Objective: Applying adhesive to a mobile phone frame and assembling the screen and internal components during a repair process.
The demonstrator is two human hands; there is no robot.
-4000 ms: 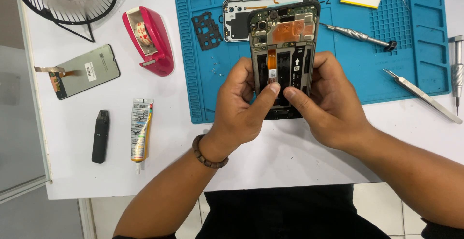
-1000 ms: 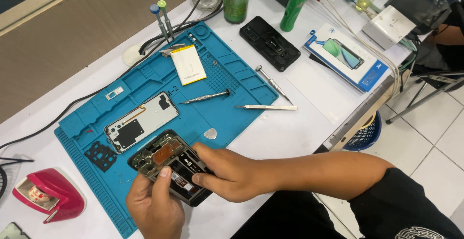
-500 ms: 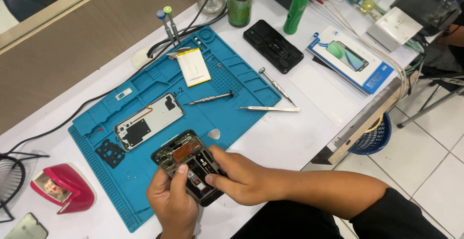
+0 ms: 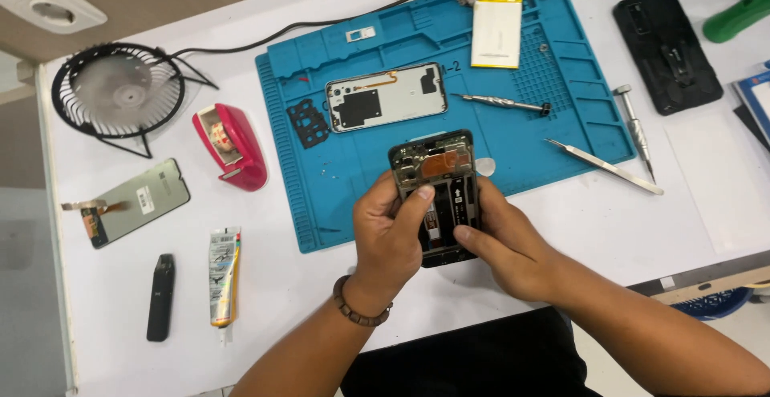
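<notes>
An opened black phone frame (image 4: 437, 174) with its inner parts exposed is held over the front edge of the blue work mat (image 4: 353, 164). My left hand (image 4: 389, 236) grips its left side, thumb pressing on the inside. My right hand (image 4: 505, 241) holds the right side, thumb resting on the lower inner part. The frame's lower end is hidden behind my fingers. The white back cover (image 4: 387, 97) lies flat on the mat just beyond the frame.
On the mat lie a yellowish battery (image 4: 496, 31), a screwdriver (image 4: 501, 103), a small black plate (image 4: 308, 123) and tweezers (image 4: 605, 167). Left of it sit a red tape dispenser (image 4: 233, 147), a small fan (image 4: 119, 92), a detached screen (image 4: 132, 203), a glue tube (image 4: 224, 273) and a black stick (image 4: 161, 297). Another black phone (image 4: 667, 48) lies at the right.
The camera has swung back to look straight down at the table. Both hands still hold the phone frame, thumbs on its inside.
</notes>
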